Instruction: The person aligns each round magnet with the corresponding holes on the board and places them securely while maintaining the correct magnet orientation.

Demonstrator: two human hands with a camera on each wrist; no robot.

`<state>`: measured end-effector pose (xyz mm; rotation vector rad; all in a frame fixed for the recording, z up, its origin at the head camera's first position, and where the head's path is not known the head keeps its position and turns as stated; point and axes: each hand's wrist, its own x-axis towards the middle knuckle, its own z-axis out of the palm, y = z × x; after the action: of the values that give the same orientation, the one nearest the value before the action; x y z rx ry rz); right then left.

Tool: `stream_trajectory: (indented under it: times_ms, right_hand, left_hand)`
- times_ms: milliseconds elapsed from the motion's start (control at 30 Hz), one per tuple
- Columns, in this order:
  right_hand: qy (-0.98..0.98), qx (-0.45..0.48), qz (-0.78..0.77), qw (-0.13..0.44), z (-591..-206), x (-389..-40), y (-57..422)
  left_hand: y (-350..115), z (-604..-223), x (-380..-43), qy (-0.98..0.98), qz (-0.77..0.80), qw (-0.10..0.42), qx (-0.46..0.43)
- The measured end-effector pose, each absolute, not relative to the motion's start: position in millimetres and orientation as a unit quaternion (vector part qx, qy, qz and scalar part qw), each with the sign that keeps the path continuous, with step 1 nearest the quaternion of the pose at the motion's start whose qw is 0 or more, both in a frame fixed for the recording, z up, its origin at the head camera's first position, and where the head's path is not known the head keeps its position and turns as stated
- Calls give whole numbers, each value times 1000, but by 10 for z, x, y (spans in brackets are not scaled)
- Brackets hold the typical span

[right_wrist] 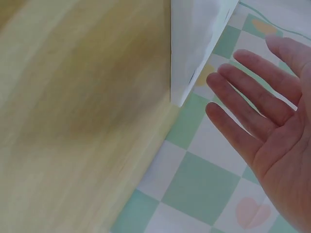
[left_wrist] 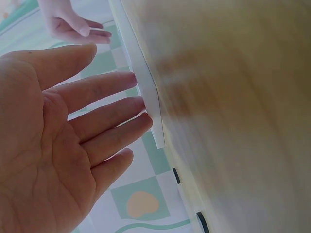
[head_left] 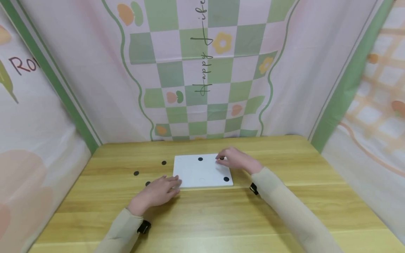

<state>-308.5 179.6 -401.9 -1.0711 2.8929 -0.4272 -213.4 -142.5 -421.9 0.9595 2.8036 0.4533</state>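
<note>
A checked curtain [head_left: 193, 77] hangs behind the wooden worktop [head_left: 205, 218]. The left hand [head_left: 157, 192] touches a white board [head_left: 194, 170]; the right hand [head_left: 236, 160] hovers above, both with fingers apart.

The table [head_left: 202, 221] is of yellowish wood, its grain running mostly from left to right, and its far corners are rounded. Cloths surround it on three sides. The far cloth [head_left: 193, 52] is white, with green checks, yellow flowers, small fruit shapes and the word "Happy" written sideways. The left cloth [head_left: 38, 119] shows large peach shapes and dark lettering; the right cloth [head_left: 373, 105], a peach grid. Green bands [head_left: 52, 78] mark both far corners. Soft light leaves a pale shine on the near wood.
</note>
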Motion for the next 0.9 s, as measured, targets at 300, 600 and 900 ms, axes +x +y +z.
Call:
stream_trajectory:
  times_ms: [300, 600, 900]
  right_hand:
    - [923, -356, -143, 19, -4011, -2877, 1859]
    - [916, -374, -144, 8, -4021, -2697, 1902]
    - [911, -385, -149, -1, -4058, -2521, 1919]
  left_hand:
    - [-1436, -4229, -2145, 933, 149, 71, 320]
    - [-1436, -4226, -2144, 934, 147, 71, 319]
    - [-1434, -4225, -2145, 934, 150, 74, 317]
